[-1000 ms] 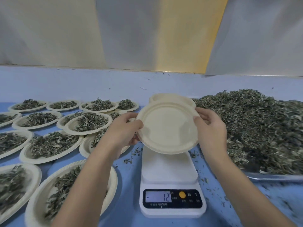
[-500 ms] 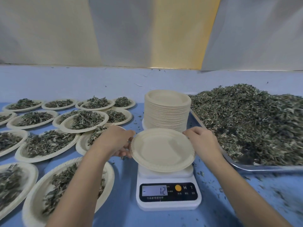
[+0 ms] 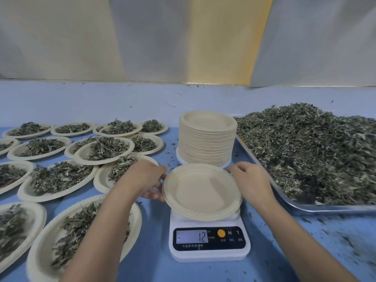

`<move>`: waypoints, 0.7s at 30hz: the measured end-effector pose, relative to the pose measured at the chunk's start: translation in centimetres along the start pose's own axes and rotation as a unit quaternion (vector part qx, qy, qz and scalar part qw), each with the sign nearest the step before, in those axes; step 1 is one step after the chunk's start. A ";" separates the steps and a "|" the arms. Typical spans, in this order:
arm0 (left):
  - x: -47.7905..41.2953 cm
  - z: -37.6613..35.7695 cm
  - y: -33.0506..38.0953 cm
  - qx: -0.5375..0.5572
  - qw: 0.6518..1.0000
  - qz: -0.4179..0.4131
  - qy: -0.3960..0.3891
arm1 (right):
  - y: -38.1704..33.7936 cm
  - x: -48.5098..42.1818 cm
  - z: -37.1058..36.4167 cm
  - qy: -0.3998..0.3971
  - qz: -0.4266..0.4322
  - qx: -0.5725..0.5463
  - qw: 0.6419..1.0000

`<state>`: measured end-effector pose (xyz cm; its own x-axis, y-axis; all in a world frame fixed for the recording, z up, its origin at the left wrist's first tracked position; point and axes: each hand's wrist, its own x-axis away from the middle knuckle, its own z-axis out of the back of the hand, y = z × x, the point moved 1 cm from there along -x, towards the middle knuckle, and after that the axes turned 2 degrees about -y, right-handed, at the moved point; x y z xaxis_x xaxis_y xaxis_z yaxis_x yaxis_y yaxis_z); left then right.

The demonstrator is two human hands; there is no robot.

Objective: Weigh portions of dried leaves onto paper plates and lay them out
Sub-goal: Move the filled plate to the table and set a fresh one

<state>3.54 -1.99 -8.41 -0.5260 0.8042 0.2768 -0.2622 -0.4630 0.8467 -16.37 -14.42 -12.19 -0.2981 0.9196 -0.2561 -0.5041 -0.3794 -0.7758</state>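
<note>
An empty beige paper plate (image 3: 200,192) lies level over the platform of a white kitchen scale (image 3: 209,244), whose display reads -12. My left hand (image 3: 145,180) grips the plate's left rim, thumb on top and fingers under. My right hand (image 3: 251,180) holds the right rim with curled fingers. A tall stack of empty paper plates (image 3: 207,139) stands just behind the scale. A big heap of dried leaves (image 3: 309,151) fills a metal tray (image 3: 305,207) on the right.
Several paper plates heaped with dried leaves (image 3: 103,149) cover the blue table (image 3: 150,259) to the left, some overlapping, one large (image 3: 50,241) by my left forearm. Leaf crumbs litter the table at the right. A wall closes the back.
Both hands have lowered the empty plate from in front of the stack down onto the scale's platform. The display still reads -12.
</note>
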 end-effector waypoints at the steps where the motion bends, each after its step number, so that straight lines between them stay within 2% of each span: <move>1: 0.0 0.0 0.0 0.000 1.000 0.001 0.001 | 0.0 0.0 0.0 0.003 0.001 -0.003 1.000; 8: -0.4 0.2 -0.3 -0.018 1.000 0.008 0.018 | 0.3 0.1 -0.1 0.009 -0.012 -0.010 1.000; 12: -0.7 -0.1 0.2 -0.125 0.977 -0.116 0.130 | 0.1 0.1 0.4 0.018 -0.002 0.001 1.000; 15: 0.1 -1.5 1.5 -0.107 0.955 -0.207 0.184 | 0.1 -0.4 1.3 0.057 0.006 0.005 0.998; 19: 1.1 -4.8 4.0 -0.039 0.951 -0.278 0.126 | 1.2 -1.7 3.2 0.113 0.012 0.027 0.993; 21: 1.3 -6.5 5.1 -0.024 0.949 -0.299 0.101 | 2.5 -2.6 4.6 0.135 0.025 0.103 0.985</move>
<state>-3.76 -5.76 -6.69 -0.4151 0.8425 -0.3432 -0.5965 0.0328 0.8019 -20.60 -18.24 -10.77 -0.1141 0.8821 -0.4570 -0.6565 -0.4122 -0.6317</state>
